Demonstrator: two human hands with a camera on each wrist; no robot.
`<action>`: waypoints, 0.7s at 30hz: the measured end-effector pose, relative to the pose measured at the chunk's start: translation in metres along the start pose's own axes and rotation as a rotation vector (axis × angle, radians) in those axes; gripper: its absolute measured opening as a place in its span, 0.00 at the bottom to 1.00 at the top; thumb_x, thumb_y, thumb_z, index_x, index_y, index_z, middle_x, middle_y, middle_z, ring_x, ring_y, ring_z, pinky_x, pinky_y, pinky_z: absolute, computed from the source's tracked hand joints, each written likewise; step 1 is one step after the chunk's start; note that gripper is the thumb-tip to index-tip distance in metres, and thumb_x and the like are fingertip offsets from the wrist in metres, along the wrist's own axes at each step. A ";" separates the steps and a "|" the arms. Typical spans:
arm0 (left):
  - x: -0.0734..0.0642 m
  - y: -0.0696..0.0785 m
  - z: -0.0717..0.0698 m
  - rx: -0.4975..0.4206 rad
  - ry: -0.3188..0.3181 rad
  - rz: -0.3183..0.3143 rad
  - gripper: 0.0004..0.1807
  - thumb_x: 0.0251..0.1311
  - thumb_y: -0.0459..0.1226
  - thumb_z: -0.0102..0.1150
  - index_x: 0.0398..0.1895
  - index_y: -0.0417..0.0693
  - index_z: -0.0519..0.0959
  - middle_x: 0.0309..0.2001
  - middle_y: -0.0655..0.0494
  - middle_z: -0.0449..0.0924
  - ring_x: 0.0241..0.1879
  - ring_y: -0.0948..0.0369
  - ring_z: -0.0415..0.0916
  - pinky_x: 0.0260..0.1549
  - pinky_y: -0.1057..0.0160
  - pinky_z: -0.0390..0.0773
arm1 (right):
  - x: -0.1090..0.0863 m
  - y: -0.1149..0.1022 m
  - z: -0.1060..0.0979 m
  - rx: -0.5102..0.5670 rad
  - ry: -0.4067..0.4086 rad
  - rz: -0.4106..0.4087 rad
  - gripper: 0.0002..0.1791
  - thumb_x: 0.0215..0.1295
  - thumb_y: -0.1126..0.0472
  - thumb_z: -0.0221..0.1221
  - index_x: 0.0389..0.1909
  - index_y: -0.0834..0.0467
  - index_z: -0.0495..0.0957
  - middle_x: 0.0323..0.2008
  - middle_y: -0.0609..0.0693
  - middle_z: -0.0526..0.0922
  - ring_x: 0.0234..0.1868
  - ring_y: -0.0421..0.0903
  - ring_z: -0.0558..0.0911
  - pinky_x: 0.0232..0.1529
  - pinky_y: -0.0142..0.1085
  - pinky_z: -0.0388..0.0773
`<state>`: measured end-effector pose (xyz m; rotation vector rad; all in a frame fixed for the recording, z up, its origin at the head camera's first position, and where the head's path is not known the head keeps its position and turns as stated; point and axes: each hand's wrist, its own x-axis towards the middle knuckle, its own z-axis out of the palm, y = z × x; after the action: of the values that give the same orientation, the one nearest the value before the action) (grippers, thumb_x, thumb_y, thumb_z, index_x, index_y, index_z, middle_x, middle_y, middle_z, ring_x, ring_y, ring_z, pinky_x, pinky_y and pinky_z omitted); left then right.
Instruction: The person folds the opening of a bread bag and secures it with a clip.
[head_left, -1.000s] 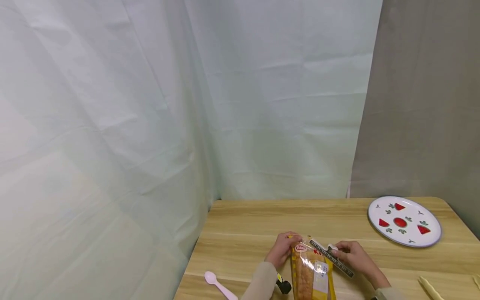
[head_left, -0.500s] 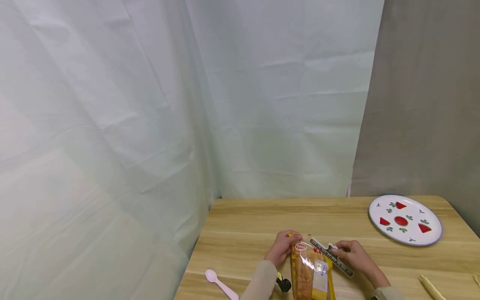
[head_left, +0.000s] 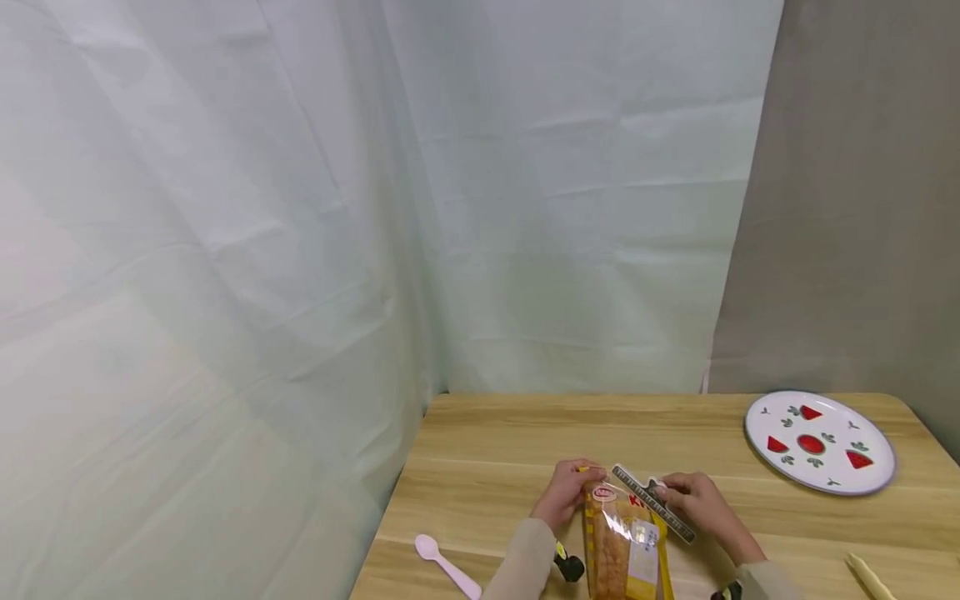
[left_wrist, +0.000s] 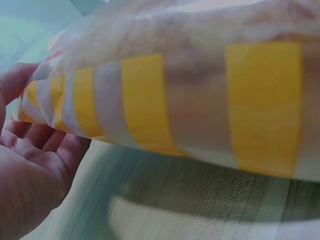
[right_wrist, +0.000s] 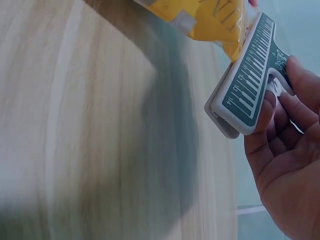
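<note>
A clear plastic bag of bread (head_left: 611,554) with yellow edges and red lettering lies on the wooden table. My left hand (head_left: 564,493) pinches its upper left corner; the left wrist view shows the bag's yellow-striped side (left_wrist: 142,102) and the fingers curled under that end. My right hand (head_left: 701,504) squeezes the handles of a long bag clip (head_left: 663,510) printed with piano keys. Slanting, this clip lies across the bag's upper right corner. In the right wrist view, the clip (right_wrist: 250,75) meets the yellow end of the bag (right_wrist: 205,20); its far end is hidden.
A pink spoon (head_left: 446,565) lies left of the left forearm. At the back right is a white plate (head_left: 757,417) with watermelon pictures. A pale yellow stick-like thing (head_left: 870,577) lies at the front right. Curtains hang behind the table (head_left: 562,429).
My right hand has shifted the clip a little to the left and away from me, further over the bag's top corner. The left hand keeps its hold on the bag. The head view has turned slightly.
</note>
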<state>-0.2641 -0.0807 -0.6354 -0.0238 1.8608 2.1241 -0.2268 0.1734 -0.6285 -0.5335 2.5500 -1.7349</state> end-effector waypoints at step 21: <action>0.000 -0.002 -0.002 -0.016 -0.009 -0.003 0.09 0.60 0.32 0.66 0.39 0.33 0.85 0.30 0.52 0.85 0.27 0.63 0.82 0.28 0.66 0.83 | 0.015 -0.013 0.013 -0.006 0.037 0.030 0.08 0.67 0.67 0.63 0.38 0.70 0.86 0.31 0.54 0.85 0.26 0.36 0.74 0.28 0.32 0.72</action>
<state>-0.2640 -0.0822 -0.6372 -0.0210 1.8370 2.1337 -0.2353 0.1528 -0.6191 -0.4651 2.5747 -1.7441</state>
